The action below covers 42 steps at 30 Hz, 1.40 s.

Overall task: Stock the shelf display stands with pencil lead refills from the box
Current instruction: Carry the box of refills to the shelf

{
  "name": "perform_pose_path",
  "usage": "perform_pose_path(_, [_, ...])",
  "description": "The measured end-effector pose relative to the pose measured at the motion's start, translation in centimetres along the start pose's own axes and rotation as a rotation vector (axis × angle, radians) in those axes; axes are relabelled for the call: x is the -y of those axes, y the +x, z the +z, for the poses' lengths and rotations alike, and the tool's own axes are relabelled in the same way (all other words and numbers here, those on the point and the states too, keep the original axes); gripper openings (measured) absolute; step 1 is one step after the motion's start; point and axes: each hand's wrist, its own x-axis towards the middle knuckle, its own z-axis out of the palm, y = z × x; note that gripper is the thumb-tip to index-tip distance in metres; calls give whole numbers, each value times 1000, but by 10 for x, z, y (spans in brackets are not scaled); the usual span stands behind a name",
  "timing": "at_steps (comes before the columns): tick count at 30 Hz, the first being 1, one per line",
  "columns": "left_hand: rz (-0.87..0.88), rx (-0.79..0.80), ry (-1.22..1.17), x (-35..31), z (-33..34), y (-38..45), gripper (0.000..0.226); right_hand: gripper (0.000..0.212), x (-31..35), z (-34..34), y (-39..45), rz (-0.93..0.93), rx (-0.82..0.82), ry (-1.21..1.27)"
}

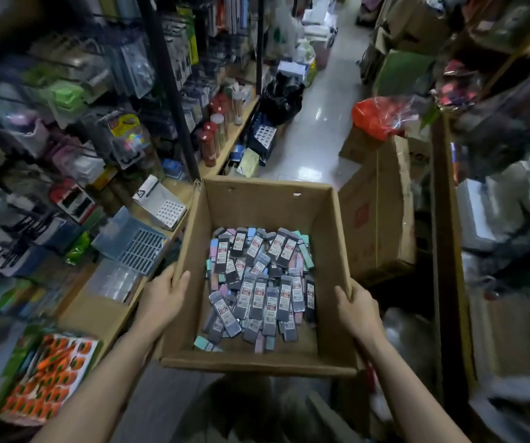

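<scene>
Pencil lead refills [262, 284]: loose heap of slim cases on the bottom of an open cardboard box [266, 199], mostly grey with red-and-white labels, some pink, blue and mint ones mixed in; pile sits toward the centre and far side, bare cardboard along the near right corner. Box is held up in the aisle, both sides gripped. Left hand [161, 297] clamps the left wall, thumb hooked over the rim to the inside, fingers curled round the outside, partly hidden. Right hand [358, 306] does the same on the right wall, thumb on the rim, fingers wrapped behind the cardboard. Left of the box: wooden shelf [103, 310] carrying a white display stand [159, 201] with a grid of round holes, a blue slotted tray [131, 241] and a clear plastic tray [115, 281], all just beside the box's left wall. Nearer on the same shelf, a pack of orange items [44, 383]. Above, hooks with blister-packed stationery, blurred. Right of the box: tall brown carton [381, 215] standing on the floor, red plastic bag [377, 116] on top behind it. Glossy tiled floor [314, 135] runs ahead down the aisle.
</scene>
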Motion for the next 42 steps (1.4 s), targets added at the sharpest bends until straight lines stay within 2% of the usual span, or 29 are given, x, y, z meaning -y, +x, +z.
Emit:
perform_pose_path(8, [-125,-119,-6,-55,25,74,28,26,60,-20,142,-73,171,-56])
perform_pose_path(15, [-415,-333,-165,-54,47,64,30,23,116,-11,230,-319,451,-193])
perform_pose_path(20, [-561,-502,-203,-52,51,36,34,21,154,13,248,-488,629,-287])
perform_pose_path(24, [-667,-568,-240,-41,55,18,36,17,171,36,245,-556,733,-354])
perform_pose_path(30, [-758,-709,-344,-42,61,-3,15,26,198,57,240,-751,801,-477])
perform_pose_path(35, [-878,-762,-394,-53,73,-5,24,16,220,78,256,-866,886,-502])
perform_pose_path(40, [-965,-908,-372,-78,84,3,27,11,247,107,281,-1003,952,-510])
perform_pose_path(42, [-1046,-976,-406,-86,100,9,31,13,255,122,293,-1037,1033,-530])
